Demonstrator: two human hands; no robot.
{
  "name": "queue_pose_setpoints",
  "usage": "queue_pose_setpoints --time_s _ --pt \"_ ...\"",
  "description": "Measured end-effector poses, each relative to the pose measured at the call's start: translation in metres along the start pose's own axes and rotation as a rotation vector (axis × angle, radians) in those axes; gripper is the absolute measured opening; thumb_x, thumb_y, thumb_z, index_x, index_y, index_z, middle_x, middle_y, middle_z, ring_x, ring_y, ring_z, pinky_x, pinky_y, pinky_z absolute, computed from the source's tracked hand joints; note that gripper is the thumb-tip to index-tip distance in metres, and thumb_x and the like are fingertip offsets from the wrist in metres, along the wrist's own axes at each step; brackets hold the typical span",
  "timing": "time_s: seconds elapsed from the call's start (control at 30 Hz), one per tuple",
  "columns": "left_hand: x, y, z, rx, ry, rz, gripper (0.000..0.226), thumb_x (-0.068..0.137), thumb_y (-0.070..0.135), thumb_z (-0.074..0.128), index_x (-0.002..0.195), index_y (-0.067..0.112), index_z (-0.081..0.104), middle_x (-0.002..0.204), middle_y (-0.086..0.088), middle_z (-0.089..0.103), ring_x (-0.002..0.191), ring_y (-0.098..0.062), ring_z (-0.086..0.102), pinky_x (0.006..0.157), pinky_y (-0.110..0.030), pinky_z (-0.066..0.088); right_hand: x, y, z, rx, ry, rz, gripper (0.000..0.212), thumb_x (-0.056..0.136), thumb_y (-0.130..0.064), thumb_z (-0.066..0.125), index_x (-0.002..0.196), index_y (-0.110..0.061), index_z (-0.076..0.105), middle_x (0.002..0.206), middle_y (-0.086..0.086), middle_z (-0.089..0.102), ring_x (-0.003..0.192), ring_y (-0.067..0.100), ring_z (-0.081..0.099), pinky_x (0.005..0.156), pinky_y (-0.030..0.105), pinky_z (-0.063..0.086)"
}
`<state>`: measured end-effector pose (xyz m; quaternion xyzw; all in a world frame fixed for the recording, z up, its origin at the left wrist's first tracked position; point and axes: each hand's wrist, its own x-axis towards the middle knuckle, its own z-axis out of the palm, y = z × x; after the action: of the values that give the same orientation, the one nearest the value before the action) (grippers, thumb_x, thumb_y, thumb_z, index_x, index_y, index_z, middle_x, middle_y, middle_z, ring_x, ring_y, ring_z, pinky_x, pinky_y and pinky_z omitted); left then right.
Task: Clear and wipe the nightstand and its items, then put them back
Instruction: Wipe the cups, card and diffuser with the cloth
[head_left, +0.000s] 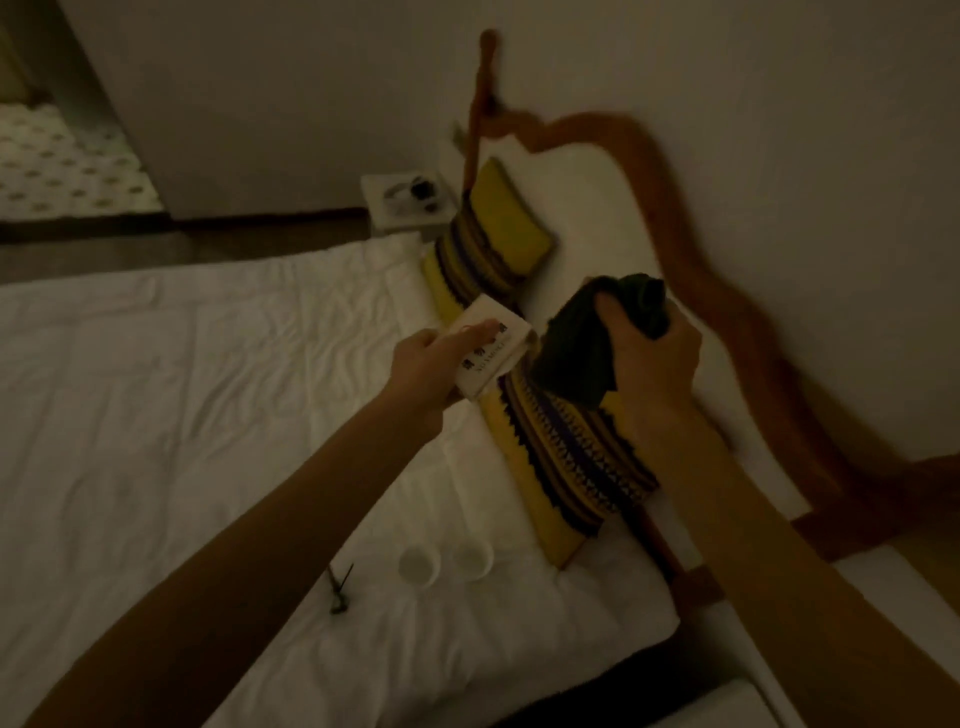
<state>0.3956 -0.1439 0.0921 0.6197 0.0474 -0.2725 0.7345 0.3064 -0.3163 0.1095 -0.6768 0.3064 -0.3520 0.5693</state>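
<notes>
Dim room, and the biggest thing under both hands is the white bed (208, 395), spread out below and to the left of the fingers. Beyond the fingertips, against the wooden headboard (727, 291), lie two yellow patterned cushions (566, 457), one passing right beneath the hands. Far past the left fingers, on the other side of the bed, there's a small white nightstand (374, 192) with a few dark items on it, too blurred to name. A pale surface at the near right edge, beside the right forearm, may be the nightstand being cleaned; I can't tell for sure.

Now the hands. The right hand (654, 353) has its fingers curled tight round a bunched dark cloth (587, 348), with loose fabric hanging down toward the left hand. The left hand (421, 364) holds a small white card (491, 353) with printing on it, forefinger stretched flat across its face and the rest of the grip underneath, out of sight. Cloth and card sit just beside each other, edges about touching, so this reads as wiping one item.

Smaller still: below the left wrist, on the bedding, two little white cups (420, 566) stand side by side, and left of them lies a small dark object (338, 592), thin, maybe a clip.

Progress, by my reading: things are cleared onto the bed, item-wiping is in hand, and putting everything back is yet to come.
</notes>
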Motion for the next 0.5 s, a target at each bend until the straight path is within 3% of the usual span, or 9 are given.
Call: queue_pose_setpoints --time_s 0.1,0.23,0.3,0.4,0.5 --pt "0.024 -0.042 -0.048 -0.069 0.238 -0.021 0.038 0.080 0.028 0.081 0.106 0.008 0.062 0.100 -0.009 0.072 0.086 -0.017 0.070 0.066 -0.032 0.058 -0.017 0.045 0.024 -0.040 -0.101 0.070 0.038 0.081 -0.042 0.079 0.114 -0.029 0.066 0.107 -0.013 0.068 0.103 0.011 0.066 0.092 0.033 0.057" --pt "0.049 -0.109 -0.102 0.037 0.446 -0.078 0.029 0.090 0.020 0.069 0.109 0.000 0.059 0.110 -0.018 0.067 0.091 -0.025 0.067 0.073 -0.036 0.057 -0.047 0.102 0.058 -0.133 -0.196 0.164 0.066 0.080 -0.041 0.081 0.136 -0.015 0.058 0.133 0.001 0.062 0.122 0.020 0.059 0.107 0.041 0.048" --pt "0.055 -0.149 -0.121 0.137 0.500 -0.124 0.026 0.093 0.020 0.063 0.107 0.000 0.055 0.112 -0.019 0.065 0.097 -0.029 0.065 0.079 -0.041 0.057 -0.062 0.129 0.072 -0.175 -0.236 0.175 0.053 0.081 -0.036 0.081 0.126 -0.014 0.064 0.123 -0.006 0.065 0.113 0.012 0.061 0.104 0.034 0.048" --pt "0.062 -0.212 -0.136 0.313 0.516 -0.174 0.027 0.095 0.030 0.057 0.107 0.008 0.047 0.109 -0.012 0.060 0.092 -0.023 0.062 0.077 -0.040 0.057 -0.085 0.172 0.088 -0.228 -0.315 0.195 0.024 0.080 -0.036 0.081 0.093 -0.038 0.061 0.091 -0.028 0.058 0.082 -0.011 0.056 0.080 0.017 0.045" --pt "0.060 -0.266 -0.141 0.533 0.507 -0.160 0.027 0.100 0.028 0.050 0.112 0.006 0.039 0.102 -0.007 0.055 0.078 -0.014 0.056 0.070 -0.034 0.053 -0.103 0.201 0.095 -0.258 -0.365 0.216 0.024 0.079 -0.041 0.080 0.081 -0.045 0.057 0.083 -0.026 0.061 0.081 -0.010 0.059 0.069 0.009 0.044"
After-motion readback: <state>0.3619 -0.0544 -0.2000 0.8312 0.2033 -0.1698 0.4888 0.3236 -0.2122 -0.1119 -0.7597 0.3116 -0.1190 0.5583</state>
